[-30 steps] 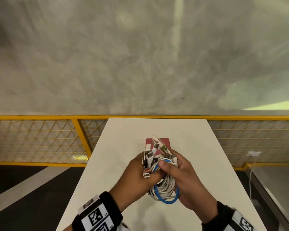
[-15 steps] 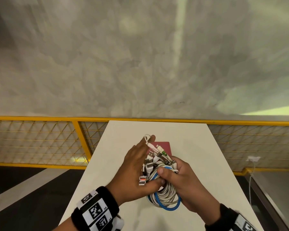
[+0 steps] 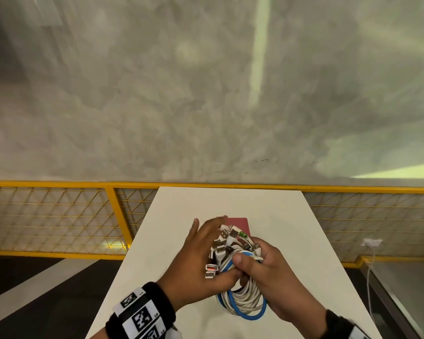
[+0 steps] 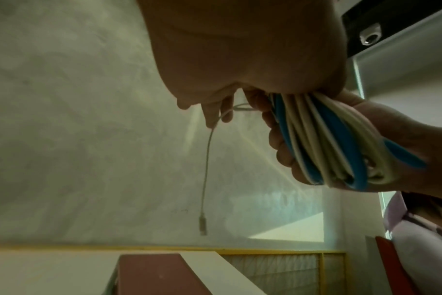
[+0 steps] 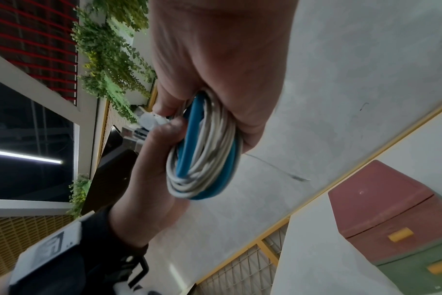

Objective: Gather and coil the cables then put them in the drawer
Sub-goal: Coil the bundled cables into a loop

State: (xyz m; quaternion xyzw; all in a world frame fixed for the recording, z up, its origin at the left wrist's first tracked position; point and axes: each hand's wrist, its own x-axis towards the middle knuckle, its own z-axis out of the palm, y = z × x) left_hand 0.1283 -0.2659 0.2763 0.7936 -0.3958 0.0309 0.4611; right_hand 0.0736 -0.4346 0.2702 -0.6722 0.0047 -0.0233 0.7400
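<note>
Cables: white and blue cables are sitting gathered in one coil, held above the white table, just this side of the drawer unit.
Left hand: left hand is lying against the left side of the bundle, thumb pressing on the coil's near side, fingers reaching forward past the plug ends; the left wrist view shows those fingers pinching one thin loose cable end that is hanging free with its plug at the bottom.
Plug ends: connectors are fanning out of the top of the coil, not tucked in.
Right hand: right hand is curling round the coil, thumb over the front, fingers behind, carrying most of it.
Drawer unit: red-topped drawer unit is standing on the table beyond the hands; both drawers visible in the right wrist view are looking closed.
Done: gathering, most of the coiling.
Left: winding in the loose end, opening a drawer, putting the coil inside.
Risk: coil is likely springing apart if one hand lets go to pull the drawer.
</note>
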